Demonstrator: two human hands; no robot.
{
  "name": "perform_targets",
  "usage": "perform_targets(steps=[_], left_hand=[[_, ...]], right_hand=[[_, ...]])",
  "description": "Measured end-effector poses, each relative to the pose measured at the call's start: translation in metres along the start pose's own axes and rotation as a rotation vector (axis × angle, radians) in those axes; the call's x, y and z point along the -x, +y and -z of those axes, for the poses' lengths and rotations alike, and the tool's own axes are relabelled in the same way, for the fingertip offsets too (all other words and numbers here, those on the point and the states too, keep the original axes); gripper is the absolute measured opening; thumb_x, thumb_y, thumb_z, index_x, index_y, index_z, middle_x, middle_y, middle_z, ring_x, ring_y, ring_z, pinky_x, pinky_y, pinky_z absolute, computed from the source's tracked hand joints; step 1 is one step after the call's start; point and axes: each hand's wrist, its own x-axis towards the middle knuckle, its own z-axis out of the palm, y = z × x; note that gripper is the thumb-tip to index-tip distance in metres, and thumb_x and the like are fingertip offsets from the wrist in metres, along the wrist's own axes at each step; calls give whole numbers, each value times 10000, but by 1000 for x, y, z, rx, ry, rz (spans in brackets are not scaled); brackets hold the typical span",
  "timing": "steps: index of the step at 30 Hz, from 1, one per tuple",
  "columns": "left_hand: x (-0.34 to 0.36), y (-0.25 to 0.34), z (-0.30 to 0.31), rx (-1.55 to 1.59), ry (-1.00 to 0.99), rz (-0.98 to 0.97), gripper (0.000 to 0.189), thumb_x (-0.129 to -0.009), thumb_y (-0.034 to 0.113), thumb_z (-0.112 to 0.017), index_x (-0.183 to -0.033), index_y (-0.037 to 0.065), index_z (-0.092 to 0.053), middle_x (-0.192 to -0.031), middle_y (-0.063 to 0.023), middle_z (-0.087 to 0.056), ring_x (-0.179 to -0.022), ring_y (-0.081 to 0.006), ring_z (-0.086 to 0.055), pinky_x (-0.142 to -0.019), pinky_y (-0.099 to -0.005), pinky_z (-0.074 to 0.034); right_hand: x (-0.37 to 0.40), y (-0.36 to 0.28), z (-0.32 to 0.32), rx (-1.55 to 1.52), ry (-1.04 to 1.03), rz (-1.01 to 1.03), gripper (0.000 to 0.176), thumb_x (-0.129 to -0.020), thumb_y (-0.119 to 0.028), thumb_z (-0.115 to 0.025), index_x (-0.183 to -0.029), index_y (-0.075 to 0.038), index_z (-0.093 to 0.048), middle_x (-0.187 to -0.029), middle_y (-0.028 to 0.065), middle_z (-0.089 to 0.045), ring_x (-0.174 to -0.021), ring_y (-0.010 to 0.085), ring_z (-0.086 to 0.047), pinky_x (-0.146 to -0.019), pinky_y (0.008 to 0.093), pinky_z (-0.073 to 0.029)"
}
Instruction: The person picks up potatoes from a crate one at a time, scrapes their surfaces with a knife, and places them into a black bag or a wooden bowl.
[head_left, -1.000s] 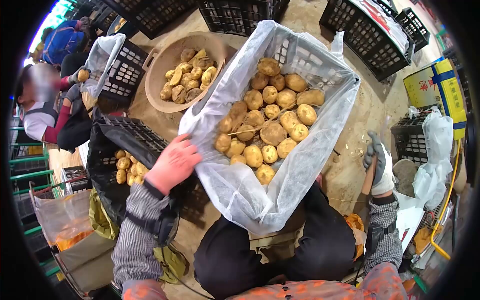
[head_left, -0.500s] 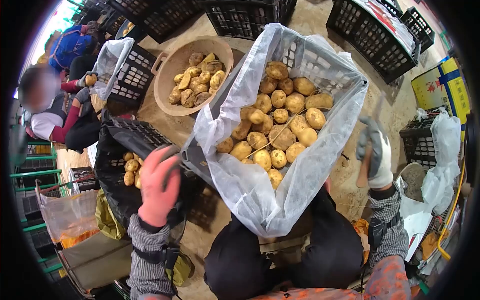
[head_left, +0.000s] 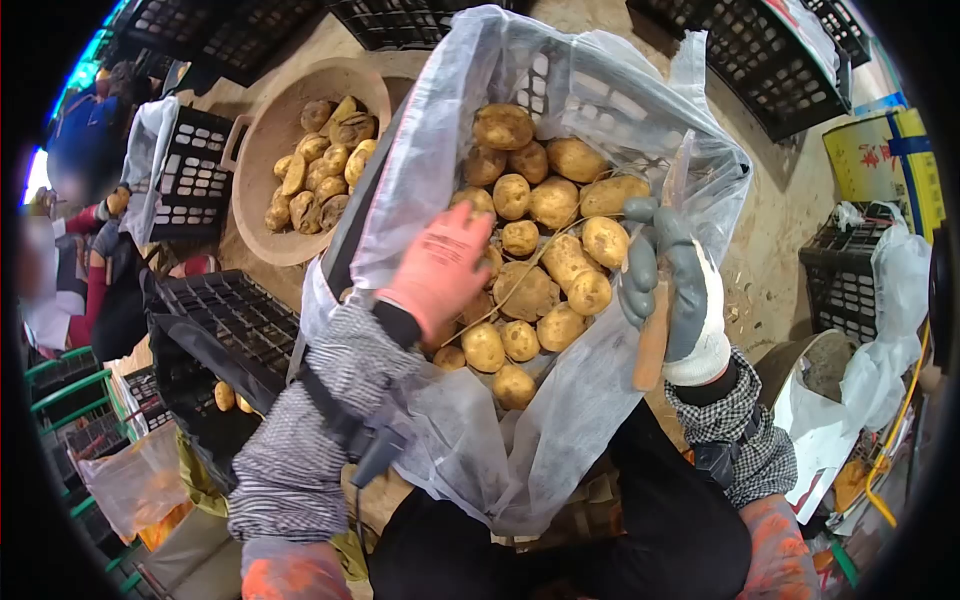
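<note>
My left hand (head_left: 440, 265), in a pink-orange glove, rests over potatoes at the left side of a crate lined with white film (head_left: 420, 150). Its fingers are stretched over them, and the palm side is hidden. Several brownish-yellow potatoes (head_left: 553, 203) fill the liner, with a thin dry stalk (head_left: 530, 268) lying across them. At the crate's right side, my right hand (head_left: 680, 285), in a grey and white glove, is closed round a knife. The wooden knife handle (head_left: 652, 345) sticks out below the fist, while the thin blade points up.
A round tan basin (head_left: 255, 225) at the upper left holds more potatoes, some dark and blemished. Left of my arm stands a black crate (head_left: 240, 320) with a few potatoes. Other black crates (head_left: 740, 70) stand behind. A person sits at the far left, one hand near a potato.
My left hand has moved right, from beside the crate onto the potatoes inside. My right hand, still gripping the knife, has come left to the crate's edge. The view has shifted.
</note>
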Motion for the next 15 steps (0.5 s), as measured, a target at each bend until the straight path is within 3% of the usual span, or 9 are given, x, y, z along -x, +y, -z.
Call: perform_targets(steps=[4,6,7,9,10,11,13,15], left_hand=[[-9,-54,33,350,-160,78,575,-822,190,-635,-1344,52,-438,-1318,-165,-490,-1030,-291,-600,-883,-352,-496],[-17,-69,35,244,-132,-411,550,-833,165,-612,-1349,63,-448,-1243,-136,-530,-787,-226,-641,-669,-312,-535],[-22,-61,52,243,-146,-409,550,-833,165,-612,-1349,63,-448,-1243,-136,-530,-787,-226,-641,-669,-312,-535],[-38,-29,115,464,-677,-34,545,-836,168,-604,-1348,60,-452,-1215,-140,-548,-780,-231,-639,-665,-321,-535],[-51,-23,126,414,-760,56,578,-831,217,-624,-1363,78,-446,-1264,-131,-538,-1010,-252,-604,-851,-364,-497],[-57,-24,116,411,-763,54,578,-831,217,-624,-1363,78,-446,-1264,-131,-538,-1010,-252,-604,-851,-364,-497],[-67,-36,67,83,-523,-355,637,-805,263,-648,-1381,94,-435,-1370,-175,-468,-1200,-304,-513,-995,-385,-427],[-59,-26,6,-37,-454,-180,621,-797,264,-669,-1358,113,-449,-1331,-188,-461,-1183,-336,-507,-986,-415,-430]], right_hand=[[-3,-6,2,-123,2,-59,521,-975,-426,-483,-1267,5,-454,-665,-31,-403,-467,58,-375,-406,199,-338],[-7,-6,14,-207,-38,-64,498,-973,-420,-484,-1254,-9,-466,-687,-24,-412,-500,70,-387,-446,214,-345],[-7,-5,19,-286,-75,-67,475,-970,-414,-486,-1241,-24,-477,-710,-17,-422,-532,83,-400,-485,229,-352],[-7,-4,23,-329,-98,-85,478,-968,-412,-489,-1245,-22,-473,-713,-17,-426,-535,83,-403,-487,231,-352],[-7,-5,24,-361,-126,-100,481,-966,-409,-493,-1248,-21,-469,-716,-18,-430,-538,84,-405,-488,232,-352],[-7,-5,25,-364,-122,-98,481,-966,-409,-493,-1248,-21,-469,-716,-18,-430,-538,84,-405,-488,232,-352],[-8,-3,22,-342,-94,-78,475,-967,-400,-492,-1247,-18,-470,-720,-14,-440,-537,91,-411,-489,241,-357],[-10,-3,21,-380,-95,-75,463,-972,-391,-485,-1241,-14,-471,-716,-8,-447,-526,99,-413,-490,248,-362]])
